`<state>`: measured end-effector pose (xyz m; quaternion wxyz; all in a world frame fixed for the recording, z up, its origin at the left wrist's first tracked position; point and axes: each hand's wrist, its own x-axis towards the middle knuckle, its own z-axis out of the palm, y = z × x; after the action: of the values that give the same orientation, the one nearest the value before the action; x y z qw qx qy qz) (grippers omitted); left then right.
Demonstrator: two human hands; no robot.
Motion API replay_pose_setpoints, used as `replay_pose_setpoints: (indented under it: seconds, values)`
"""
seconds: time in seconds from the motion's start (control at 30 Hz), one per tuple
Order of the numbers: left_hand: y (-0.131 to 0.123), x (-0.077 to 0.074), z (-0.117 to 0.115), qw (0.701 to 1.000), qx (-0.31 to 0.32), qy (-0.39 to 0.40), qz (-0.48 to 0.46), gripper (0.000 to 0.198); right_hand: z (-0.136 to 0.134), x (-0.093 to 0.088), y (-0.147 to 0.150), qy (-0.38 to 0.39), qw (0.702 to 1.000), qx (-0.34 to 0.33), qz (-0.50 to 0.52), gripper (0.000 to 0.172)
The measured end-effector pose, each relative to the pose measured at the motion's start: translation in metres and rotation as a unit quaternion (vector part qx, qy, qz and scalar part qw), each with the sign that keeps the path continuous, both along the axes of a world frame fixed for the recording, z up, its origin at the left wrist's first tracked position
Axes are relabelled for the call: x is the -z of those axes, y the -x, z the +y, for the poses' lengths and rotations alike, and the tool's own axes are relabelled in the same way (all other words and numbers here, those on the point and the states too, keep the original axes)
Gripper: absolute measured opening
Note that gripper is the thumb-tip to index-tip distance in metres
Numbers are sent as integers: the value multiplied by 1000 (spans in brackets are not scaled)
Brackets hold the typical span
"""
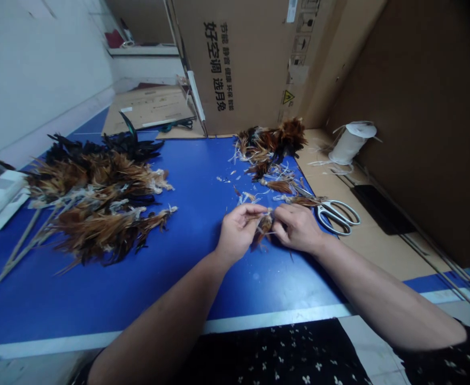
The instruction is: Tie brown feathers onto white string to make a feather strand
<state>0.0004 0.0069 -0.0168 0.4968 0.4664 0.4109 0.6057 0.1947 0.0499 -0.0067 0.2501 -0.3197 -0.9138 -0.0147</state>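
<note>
Low over the blue tabletop, my left hand (237, 232) pinches a small bunch of brown feathers (264, 226) near its tied top end. Close on the other side, my right hand (299, 227) has its fingers curled in, and a thin pale strand (272, 232) runs from the bunch toward its thumb. The fingers partly hide the strand. Scissors (334, 216) with silvery handles lie just beyond the right hand, their blades among loose feathers (278, 185) and pale scraps.
A large heap of brown and black feathers (102, 198) covers the left side of the table (186, 267). Another feather pile (272, 140) lies at the back. A white spool (353, 143) stands on cardboard at right, near a dark flat object (381, 209). Cardboard walls (251, 64) rise behind.
</note>
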Motion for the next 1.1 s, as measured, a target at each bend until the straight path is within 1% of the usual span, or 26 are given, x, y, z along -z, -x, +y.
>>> replay_pose_setpoints:
  seconds: [0.1,0.17,0.3,0.43,0.47,0.53,0.67,0.8,0.87,0.9,0.93,1.0,1.1]
  values:
    - [4,3,4,996,-21,80,-43,24,3,3,0,11,999,-40,34,14]
    - [4,6,5,990,-7,120,-68,29,4,5,0,26,996,-64,51,13]
    - [1,10,6,982,64,151,-89,36,5,5,0,54,992,-84,78,17]
    - [-1,6,3,964,154,174,-126,43,3,1,1,77,988,-89,102,17]
    - [-1,4,2,960,169,179,-131,44,2,0,1,81,987,-89,106,15]
    - [-1,1,1,957,178,186,-135,46,2,-1,2,87,986,-86,111,13]
    - [-2,-1,1,962,149,183,-134,43,3,2,2,104,984,-71,129,9]
    - [0,3,5,973,82,170,-136,40,5,2,0,108,978,-17,181,12]
    - [2,3,8,974,44,167,-149,40,3,-2,-1,111,974,-2,197,8]
    - [3,3,9,973,29,165,-156,39,2,-5,-2,123,973,-13,193,4]
    - [5,3,11,973,16,163,-163,38,0,-8,-2,143,973,-34,178,4]
    - [7,2,13,972,-4,159,-171,36,-4,-13,-2,190,970,-78,130,12]
    - [11,0,15,973,-25,154,-171,33,-7,-17,-1,237,963,-107,69,21]
